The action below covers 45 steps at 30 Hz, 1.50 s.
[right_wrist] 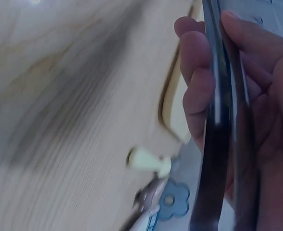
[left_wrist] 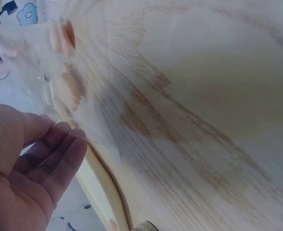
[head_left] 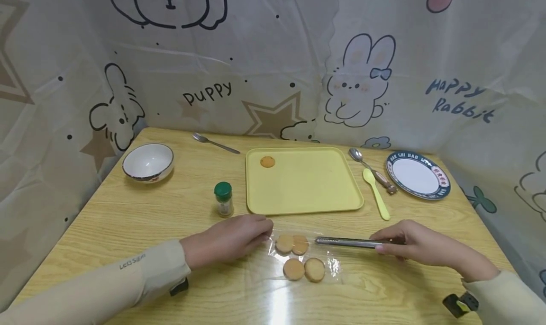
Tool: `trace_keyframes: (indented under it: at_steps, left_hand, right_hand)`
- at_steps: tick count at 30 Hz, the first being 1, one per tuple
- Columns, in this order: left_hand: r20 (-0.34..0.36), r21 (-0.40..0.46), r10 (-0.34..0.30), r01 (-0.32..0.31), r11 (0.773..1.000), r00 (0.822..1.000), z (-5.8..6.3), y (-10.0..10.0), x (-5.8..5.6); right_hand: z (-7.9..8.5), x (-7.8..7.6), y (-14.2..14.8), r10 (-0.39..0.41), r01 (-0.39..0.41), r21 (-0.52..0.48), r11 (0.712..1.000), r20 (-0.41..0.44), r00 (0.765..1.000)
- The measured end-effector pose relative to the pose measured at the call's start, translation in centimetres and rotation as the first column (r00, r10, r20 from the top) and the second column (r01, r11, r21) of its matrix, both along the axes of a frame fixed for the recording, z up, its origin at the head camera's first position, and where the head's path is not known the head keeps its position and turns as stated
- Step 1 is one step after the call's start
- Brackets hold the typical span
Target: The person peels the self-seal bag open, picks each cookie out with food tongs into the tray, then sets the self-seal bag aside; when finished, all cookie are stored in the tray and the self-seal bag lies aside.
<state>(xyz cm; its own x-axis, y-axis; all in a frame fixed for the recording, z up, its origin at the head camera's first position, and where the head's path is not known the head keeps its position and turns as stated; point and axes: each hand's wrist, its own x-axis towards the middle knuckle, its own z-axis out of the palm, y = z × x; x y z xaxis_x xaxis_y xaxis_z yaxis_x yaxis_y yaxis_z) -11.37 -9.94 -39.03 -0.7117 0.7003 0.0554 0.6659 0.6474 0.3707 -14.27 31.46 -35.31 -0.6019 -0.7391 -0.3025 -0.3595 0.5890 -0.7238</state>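
My left hand point(head_left: 232, 239) pinches the left edge of a clear plastic bag point(head_left: 334, 266) between thumb and fingertips; the left wrist view shows the thin film point(left_wrist: 95, 127) stretching from the fingers. Several round cookies point(head_left: 294, 269) lie in the bag, in two overlapping or touching pairs. In my right hand point(head_left: 409, 242) are metal tongs point(head_left: 345, 242), their tips pointing left, close by the upper cookies. Up close in the right wrist view, thumb and fingers squeeze the two arms of the tongs point(right_wrist: 220, 101) close together. One orange cookie point(head_left: 267, 162) lies on the yellow tray point(head_left: 307, 192).
A green-capped shaker jar point(head_left: 223, 200) stands left of the tray. Farther left is a white bowl point(head_left: 149, 161), and behind is a fork point(head_left: 215, 143). Right of the tray lie a metal spoon point(head_left: 373, 171), a yellow-green spoon point(head_left: 377, 194) and a blue-rimmed plate point(head_left: 418, 175).
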Motion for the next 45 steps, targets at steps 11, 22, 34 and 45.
trace_keyframes:
  at_steps: [11, 22, 34, 45]
  left_hand:
    - [0.01, -0.012, -0.014, 0.014, 1.0, 1.0, 0.2, 0.5, -0.1]
    - [0.023, 0.006, -0.026, 0.025, 1.0, 0.999, 0.4, 0.3, -0.3]
    - [0.021, 0.01, -0.022, 0.022, 1.0, 1.0, 0.5, 0.5, -0.3]
    - [-0.006, 0.026, -0.021, 0.022, 0.999, 1.0, 0.1, 0.4, -0.3]
  right_hand:
    - [-1.0, -1.0, -4.0, 0.101, -0.099, -0.03, 0.995, 0.078, 0.992]
    - [-1.0, -1.8, -5.6, 0.082, -0.077, -0.03, 0.997, 0.2, 0.976]
    - [-0.9, -2.2, -5.9, 0.122, -0.109, -0.072, 0.991, 0.22, 0.968]
    - [0.7, -1.3, -0.1, 0.055, -0.035, -0.085, 0.996, 0.249, 0.967]
